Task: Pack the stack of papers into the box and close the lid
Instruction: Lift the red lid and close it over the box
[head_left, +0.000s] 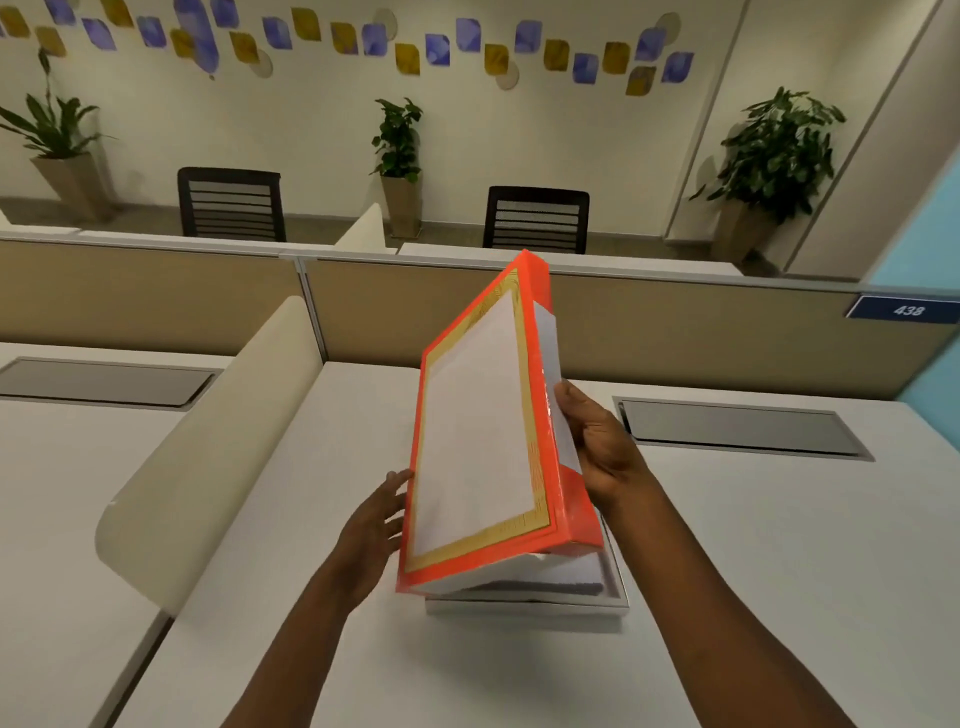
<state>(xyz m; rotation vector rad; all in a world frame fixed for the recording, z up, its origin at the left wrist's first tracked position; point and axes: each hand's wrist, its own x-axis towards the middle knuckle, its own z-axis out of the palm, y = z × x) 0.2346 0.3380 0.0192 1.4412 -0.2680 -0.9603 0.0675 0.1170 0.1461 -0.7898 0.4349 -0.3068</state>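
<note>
We see an orange lid (540, 364), tilted up steeply on its long edge, its inner face with a white sheet and yellow border turned toward us. Below it lies the shallow white box (524, 605) on the white tabletop (753, 545), with the stack of papers (545, 571) inside, partly hidden by the lid. The right hand (602, 447) grips the lid's right side, thumb in front and fingers wrapped behind. The left hand (371, 525) is spread open, fingertips just touching the lid's left edge. A cream divider (208, 457) stands to the left. Beyond a beige partition (675, 332) are two dark chairs (231, 205) and potted plants (397, 140).
</note>
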